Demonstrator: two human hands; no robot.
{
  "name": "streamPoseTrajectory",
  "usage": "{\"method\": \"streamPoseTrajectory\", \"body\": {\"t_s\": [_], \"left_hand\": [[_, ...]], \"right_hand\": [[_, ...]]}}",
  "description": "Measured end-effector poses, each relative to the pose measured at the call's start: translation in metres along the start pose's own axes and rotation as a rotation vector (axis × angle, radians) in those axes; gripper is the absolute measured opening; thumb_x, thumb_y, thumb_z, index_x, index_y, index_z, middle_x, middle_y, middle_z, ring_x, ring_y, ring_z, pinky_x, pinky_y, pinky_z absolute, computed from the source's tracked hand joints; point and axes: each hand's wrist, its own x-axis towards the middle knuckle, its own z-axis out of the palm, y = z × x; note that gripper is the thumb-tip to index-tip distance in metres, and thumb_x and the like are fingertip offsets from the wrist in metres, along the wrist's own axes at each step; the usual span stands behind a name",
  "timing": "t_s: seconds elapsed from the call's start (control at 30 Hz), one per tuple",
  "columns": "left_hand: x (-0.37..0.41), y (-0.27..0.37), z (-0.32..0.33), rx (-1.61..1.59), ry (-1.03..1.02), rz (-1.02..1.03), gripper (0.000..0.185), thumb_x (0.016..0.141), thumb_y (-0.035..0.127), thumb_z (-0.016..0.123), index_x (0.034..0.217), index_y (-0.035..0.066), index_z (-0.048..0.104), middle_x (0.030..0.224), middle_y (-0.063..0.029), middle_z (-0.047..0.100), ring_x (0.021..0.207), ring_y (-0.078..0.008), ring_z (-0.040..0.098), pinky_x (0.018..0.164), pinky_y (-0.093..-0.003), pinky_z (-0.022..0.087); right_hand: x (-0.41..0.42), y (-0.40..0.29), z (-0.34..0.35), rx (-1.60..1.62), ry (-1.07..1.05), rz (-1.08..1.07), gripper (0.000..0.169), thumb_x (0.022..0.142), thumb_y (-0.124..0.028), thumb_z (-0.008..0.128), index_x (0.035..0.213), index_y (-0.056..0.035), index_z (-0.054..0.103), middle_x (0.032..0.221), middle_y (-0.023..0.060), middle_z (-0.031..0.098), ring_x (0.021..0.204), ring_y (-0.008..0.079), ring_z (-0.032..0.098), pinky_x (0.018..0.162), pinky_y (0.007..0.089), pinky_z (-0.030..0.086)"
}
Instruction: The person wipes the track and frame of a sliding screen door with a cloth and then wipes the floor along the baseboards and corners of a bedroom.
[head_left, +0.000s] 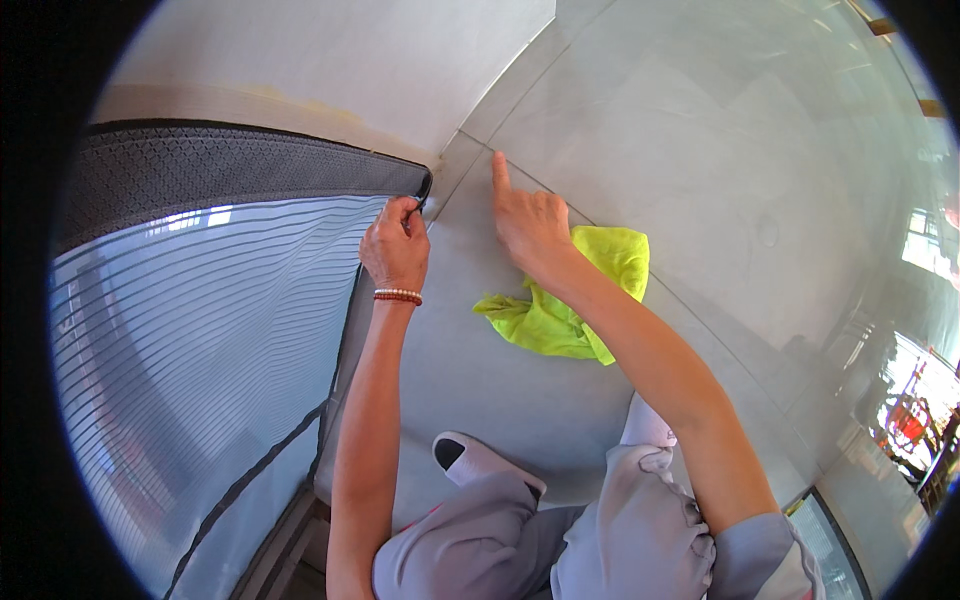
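My left hand (395, 244), with beaded bracelets at the wrist, pinches the dark edging at the corner of a striped translucent curtain (247, 300). A dark woven band (247, 166) runs along the curtain's far edge and ends just beyond those fingers. To the right, my right hand (531, 225) points its index finger away from me over the grey floor tiles, its other fingers curled and nothing seen in it. A crumpled yellow-green cloth (559, 322) lies on the tiles, partly hidden under the right forearm.
A white wall or panel (337, 60) rises beyond the curtain band. My slippered foot (487, 465) rests on the floor, near my bent knees. At the right, the shiny tiled floor (712, 187) reflects bright light. A dark-framed panel (829, 547) stands at lower right.
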Motion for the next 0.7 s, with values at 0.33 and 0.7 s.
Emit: {"method": "streamPoseTrajectory", "body": {"t_s": [0.33, 0.7], "left_hand": [[0.000, -0.004, 0.001, 0.036, -0.011, 0.020, 0.010, 0.075, 0.011, 0.059, 0.085, 0.013, 0.060, 0.076, -0.0081, 0.064, 0.069, -0.0300, 0.060, 0.061, -0.0406, 0.046], [0.002, -0.012, 0.001, 0.111, -0.012, 0.084, 0.011, 0.077, 0.012, 0.059, 0.087, 0.013, 0.059, 0.080, -0.0097, 0.064, 0.073, -0.0321, 0.060, 0.064, -0.0424, 0.045]], "right_hand": [[-0.001, 0.004, 0.002, -0.047, 0.045, -0.005, 0.075, 0.071, -0.008, 0.053, 0.138, 0.0012, 0.022, 0.067, 0.0115, 0.060, 0.059, 0.0279, 0.059, 0.052, 0.0402, 0.046], [-0.098, 0.034, -0.008, -0.042, -0.085, 0.244, 0.077, 0.070, -0.010, 0.055, 0.136, 0.0080, 0.020, 0.053, 0.0130, 0.057, 0.046, 0.0285, 0.056, 0.041, 0.0416, 0.041]]}}
